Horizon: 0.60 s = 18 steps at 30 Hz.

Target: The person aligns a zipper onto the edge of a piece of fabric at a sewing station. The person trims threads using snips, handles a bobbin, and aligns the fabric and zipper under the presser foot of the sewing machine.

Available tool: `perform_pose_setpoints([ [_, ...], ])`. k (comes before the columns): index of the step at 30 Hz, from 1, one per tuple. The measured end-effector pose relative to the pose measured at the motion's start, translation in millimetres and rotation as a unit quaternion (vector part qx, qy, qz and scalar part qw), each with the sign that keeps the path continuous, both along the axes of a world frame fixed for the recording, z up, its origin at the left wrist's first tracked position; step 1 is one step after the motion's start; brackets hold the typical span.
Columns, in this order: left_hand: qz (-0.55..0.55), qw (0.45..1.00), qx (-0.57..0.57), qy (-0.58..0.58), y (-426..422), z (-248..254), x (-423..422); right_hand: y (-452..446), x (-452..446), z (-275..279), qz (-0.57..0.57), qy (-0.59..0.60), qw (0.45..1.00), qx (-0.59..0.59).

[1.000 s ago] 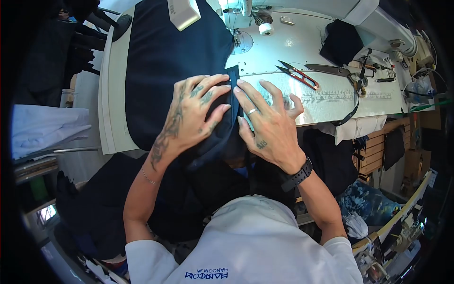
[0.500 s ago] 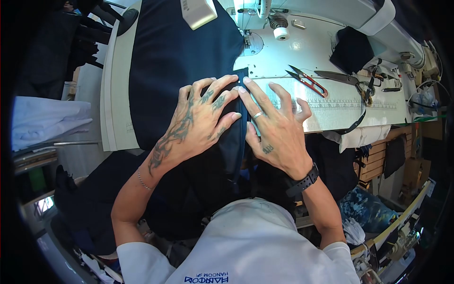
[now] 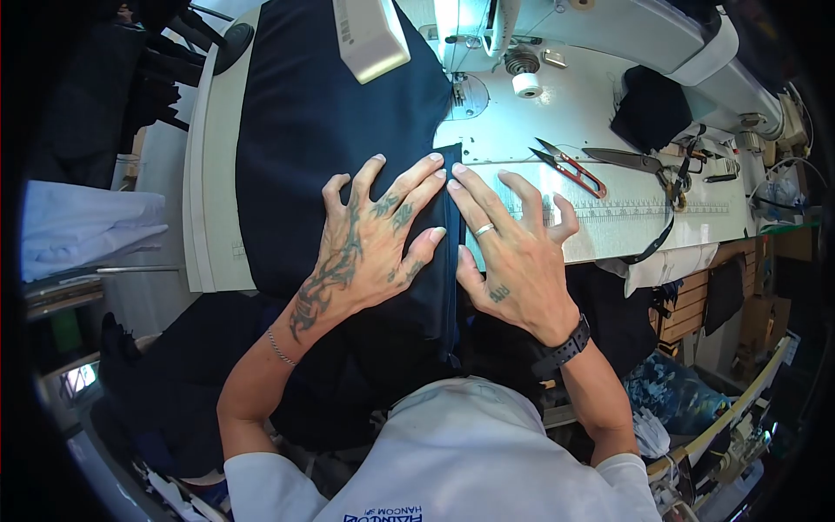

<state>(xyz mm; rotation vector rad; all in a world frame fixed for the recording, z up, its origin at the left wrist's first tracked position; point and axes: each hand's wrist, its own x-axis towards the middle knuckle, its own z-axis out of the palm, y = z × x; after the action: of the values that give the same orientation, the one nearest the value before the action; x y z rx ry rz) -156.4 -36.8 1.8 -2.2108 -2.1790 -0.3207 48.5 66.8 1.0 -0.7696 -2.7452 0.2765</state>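
Observation:
A large dark navy fabric piece (image 3: 322, 104) lies over the left part of the sewing table. Along its right edge runs a narrow folded strip (image 3: 450, 235), hanging past the table's front edge. My left hand (image 3: 374, 235) rests flat on the fabric just left of the strip, fingers spread. My right hand (image 3: 513, 252) lies on the strip's right side, its index and middle fingertips at the edge and its other fingers apart. Neither hand grips anything. Beyond the fingertips stands the sewing machine's needle area (image 3: 461, 91).
Red-handled thread snips (image 3: 570, 170) and large scissors (image 3: 631, 161) lie right of my hands, above a printed ruler (image 3: 626, 209). A dark folded cloth (image 3: 652, 109) sits at the back right. White folded cloth (image 3: 91, 226) is stacked at far left. A white lamp head (image 3: 372, 39) overhangs the fabric.
My left hand's fingers have spread wider, and its index and middle fingertips have drawn slightly away from my right hand's. The view has shifted a little, so the table sits lower.

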Motion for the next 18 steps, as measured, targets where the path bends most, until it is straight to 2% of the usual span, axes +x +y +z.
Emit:
perform_pose_setpoints([
  [9, 0.012, 0.999, 0.011, -0.039, 0.9, -2.7, -2.1, 10.0, -0.3, 0.9, 0.011, 0.015, 1.000, -0.007],
  [15, 0.006, 1.000, 0.003, -0.018, -0.1, -3.2, -3.9, 7.8, -5.3, -4.7, -0.001, 0.000, 0.999, 0.044],
  [18, 0.005, 1.000, 0.001, -0.025, -0.1, -1.0, -4.7, 5.8, -6.0, 1.1, -0.009, -0.012, 0.999, 0.029],
])
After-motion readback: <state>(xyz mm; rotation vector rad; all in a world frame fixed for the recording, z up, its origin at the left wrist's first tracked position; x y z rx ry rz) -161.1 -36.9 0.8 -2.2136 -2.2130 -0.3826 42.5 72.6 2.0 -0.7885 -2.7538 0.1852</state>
